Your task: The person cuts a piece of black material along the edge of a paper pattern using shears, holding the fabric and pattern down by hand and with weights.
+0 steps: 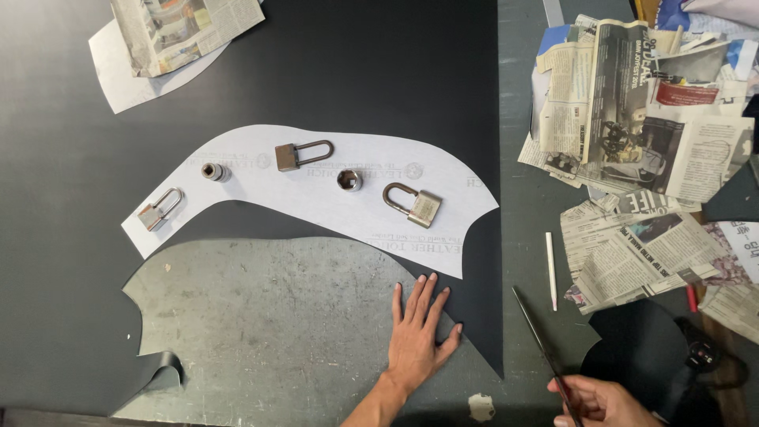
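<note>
My left hand (pixel 419 336) lies flat with fingers spread, at the edge where the black sheet (pixel 332 71) meets the bare grey tabletop (pixel 277 316) showing through a cut-out. My right hand (pixel 602 401) at the bottom edge grips long dark scissors (pixel 538 336), blades pointing up-left. A curved white paper pattern (pixel 261 190) lies on the black sheet. It carries three padlocks (pixel 158 209) (pixel 300 153) (pixel 415 204) and two metal sockets (pixel 213 171) (pixel 349 179).
A white marking stick (pixel 551 269) lies right of the black sheet. Crumpled newspapers (pixel 640 119) pile up at the right. A cut black piece (pixel 640 348) sits near my right hand. More newspaper on white paper (pixel 166 39) lies at the top left.
</note>
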